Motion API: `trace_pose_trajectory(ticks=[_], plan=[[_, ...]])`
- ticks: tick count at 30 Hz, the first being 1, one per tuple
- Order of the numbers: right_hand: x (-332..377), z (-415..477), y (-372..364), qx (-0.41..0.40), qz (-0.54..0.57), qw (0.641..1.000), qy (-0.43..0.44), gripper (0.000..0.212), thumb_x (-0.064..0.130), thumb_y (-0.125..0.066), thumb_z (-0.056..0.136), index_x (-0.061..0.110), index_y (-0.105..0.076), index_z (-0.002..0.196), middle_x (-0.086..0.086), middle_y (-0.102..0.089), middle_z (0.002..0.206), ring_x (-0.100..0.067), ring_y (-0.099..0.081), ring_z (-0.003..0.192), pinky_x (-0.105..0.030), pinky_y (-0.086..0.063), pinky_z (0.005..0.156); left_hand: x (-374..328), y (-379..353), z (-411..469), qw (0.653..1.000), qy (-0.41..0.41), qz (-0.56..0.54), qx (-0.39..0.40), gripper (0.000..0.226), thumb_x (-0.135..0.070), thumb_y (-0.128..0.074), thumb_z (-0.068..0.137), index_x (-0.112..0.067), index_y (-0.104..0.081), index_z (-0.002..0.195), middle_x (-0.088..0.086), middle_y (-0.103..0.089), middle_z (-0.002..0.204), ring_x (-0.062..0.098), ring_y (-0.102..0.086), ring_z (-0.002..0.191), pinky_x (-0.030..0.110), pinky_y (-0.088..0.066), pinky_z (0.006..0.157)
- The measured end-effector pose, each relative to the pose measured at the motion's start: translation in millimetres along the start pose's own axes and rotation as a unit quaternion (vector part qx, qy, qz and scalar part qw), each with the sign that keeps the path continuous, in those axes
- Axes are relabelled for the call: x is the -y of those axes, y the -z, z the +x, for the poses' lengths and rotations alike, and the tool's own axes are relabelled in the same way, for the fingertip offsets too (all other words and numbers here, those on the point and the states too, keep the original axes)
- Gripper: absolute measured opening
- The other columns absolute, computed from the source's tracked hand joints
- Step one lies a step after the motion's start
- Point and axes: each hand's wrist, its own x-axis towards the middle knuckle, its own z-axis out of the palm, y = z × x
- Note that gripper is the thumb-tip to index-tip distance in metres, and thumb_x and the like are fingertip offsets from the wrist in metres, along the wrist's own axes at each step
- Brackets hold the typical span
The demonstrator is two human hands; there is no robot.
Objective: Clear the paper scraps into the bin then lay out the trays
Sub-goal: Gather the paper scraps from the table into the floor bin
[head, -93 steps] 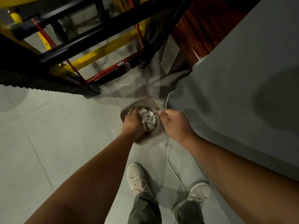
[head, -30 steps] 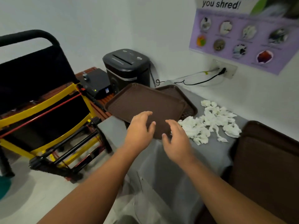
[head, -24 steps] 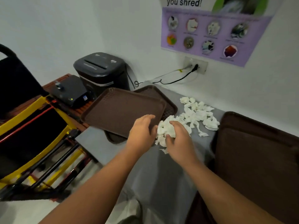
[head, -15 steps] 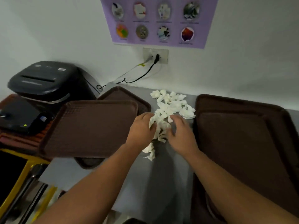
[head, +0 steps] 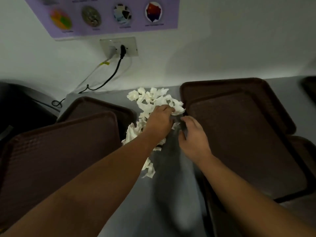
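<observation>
White crumpled paper scraps [head: 150, 100] lie in a loose pile on the grey tabletop [head: 169, 194], between two stacks of brown trays. My left hand [head: 159, 122] rests on the middle of the pile, fingers curled over scraps at its right edge. My right hand [head: 193, 137] is just right of the pile, palm down, fingers bent and apart, beside the right tray stack [head: 242, 141]. The left tray stack [head: 56, 151] has its top tray sitting askew. A few scraps [head: 149, 168] trail toward me. The bin is out of view.
A wall socket [head: 119, 47] with a black plug and cables sits behind the table, under a purple poster [head: 106, 14]. A black shredder [head: 20, 106] stands at the far left. Another dark tray edge [head: 309, 88] shows at the far right.
The view swung from the bin on the floor up to the table. Both hands reached into the scrap pile; the left hand has moved farther onto it, toward the right tray stack.
</observation>
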Motion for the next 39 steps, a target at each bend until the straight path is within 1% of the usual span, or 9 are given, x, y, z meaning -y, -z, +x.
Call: trace_pose_trajectory(ticks=[7, 14, 19, 23, 26, 29, 31, 35, 39], plan=[[-18.6, -5.7, 12.0, -0.023, -0.032, 0.999, -0.008, 0.046, 0.015, -0.057, 0.088, 0.013, -0.050, 0.134, -0.006, -0.048, 0.140, -0.021, -0.043, 0.132, -0.038, -0.039, 0.110, 0.5, -24.7, 47.9, 0.997, -0.018, 0.025, 0.064, 0.046, -0.015, -0.062, 0.090, -0.014, -0.055, 0.136, 0.009, -0.055, 0.137, 0.026, -0.048, 0.127, 0.033, -0.034, 0.107], [-19.7, -5.1, 13.9, -0.038, -0.031, 0.999, -0.015, 0.044, 0.012, -0.055, 0.090, 0.011, -0.051, 0.134, -0.007, -0.047, 0.142, -0.020, -0.040, 0.135, -0.034, -0.033, 0.114, -2.4, -29.0, 40.8, 0.993, -0.011, 0.080, 0.092, 0.025, -0.018, -0.060, 0.093, -0.013, -0.065, 0.116, 0.012, -0.067, 0.106, 0.029, -0.062, 0.101, 0.036, -0.049, 0.083], [-11.8, 2.6, 5.6, -0.039, -0.018, 0.999, -0.003, 0.042, 0.009, -0.054, 0.090, 0.011, -0.052, 0.132, -0.006, -0.050, 0.138, -0.021, -0.043, 0.132, -0.034, -0.037, 0.112, -7.7, 0.4, 21.7, 0.997, 0.029, -0.068, -0.030, 0.023, -0.019, -0.052, 0.100, -0.006, -0.068, 0.111, 0.013, -0.068, 0.101, 0.026, -0.062, 0.092, 0.036, -0.049, 0.083], [-4.3, 8.3, -2.1, -0.032, -0.009, 0.999, 0.007, 0.041, 0.007, -0.052, 0.089, 0.009, -0.053, 0.130, -0.006, -0.053, 0.133, -0.021, -0.048, 0.126, -0.037, -0.042, 0.107, -1.9, 25.4, 9.6, 0.979, 0.105, -0.158, -0.075, 0.030, -0.030, -0.041, 0.105, -0.012, -0.050, 0.083, 0.001, -0.051, 0.072, 0.018, -0.052, 0.065, 0.037, -0.044, 0.063], [1.7, 12.3, -8.8, -0.029, -0.010, 0.999, 0.014, 0.041, 0.003, -0.051, 0.087, 0.006, -0.054, 0.128, -0.011, -0.055, 0.131, -0.025, -0.049, 0.124, -0.036, -0.042, 0.106, 8.1, 39.4, 0.2, 0.960, 0.165, -0.214, -0.072, 0.042, -0.050, -0.032, 0.103, -0.015, -0.048, 0.085, 0.002, -0.055, 0.075, 0.021, -0.060, 0.071, 0.044, -0.054, 0.069], [6.6, 17.8, -14.0, -0.013, -0.003, 1.000, 0.006, 0.042, 0.002, -0.050, 0.087, 0.006, -0.054, 0.129, -0.012, -0.054, 0.132, -0.027, -0.049, 0.124, -0.037, -0.042, 0.105, 23.2, 51.5, -12.3, 0.943, 0.192, -0.265, -0.065, 0.052, -0.070, -0.047, 0.089, -0.019, -0.054, 0.098, 0.001, -0.066, 0.090, 0.020, -0.070, 0.081, 0.047, -0.059, 0.071], [8.5, 20.7, -17.1, -0.006, -0.003, 1.000, 0.010, 0.042, 0.001, -0.050, 0.087, 0.005, -0.054, 0.129, -0.013, -0.054, 0.132, -0.028, -0.049, 0.123, -0.039, -0.043, 0.104, 33.9, 56.5, -19.8, 0.934, 0.194, -0.293, -0.061, 0.040, -0.056, -0.064, 0.087, -0.023, -0.054, 0.108, -0.004, -0.068, 0.098, 0.014, -0.072, 0.083, 0.042, -0.061, 0.071], [10.9, 30.0, -24.7, -0.002, -0.010, 1.000, 0.010, 0.040, 0.003, -0.053, 0.087, 0.003, -0.055, 0.127, -0.015, -0.056, 0.127, -0.030, -0.052, 0.119, -0.040, -0.045, 0.102, 47.9, 65.2, -27.9, 0.933, 0.218, -0.282, -0.055, 0.015, -0.024, -0.061, 0.096, -0.015, -0.057, 0.107, 0.004, -0.071, 0.083, 0.016, -0.072, 0.067, 0.045, -0.061, 0.071], [16.3, 49.1, -28.6, 0.024, -0.042, 0.999, 0.002, 0.045, 0.002, -0.053, 0.087, 0.002, -0.051, 0.131, -0.017, -0.052, 0.133, -0.030, -0.048, 0.125, -0.034, -0.037, 0.106, 58.0, 72.6, -34.0, 0.942, 0.228, -0.244, -0.037, 0.025, -0.046, -0.064, 0.090, -0.025, -0.061, 0.102, -0.003, -0.069, 0.090, 0.020, -0.068, 0.083, 0.041, -0.058, 0.077]])
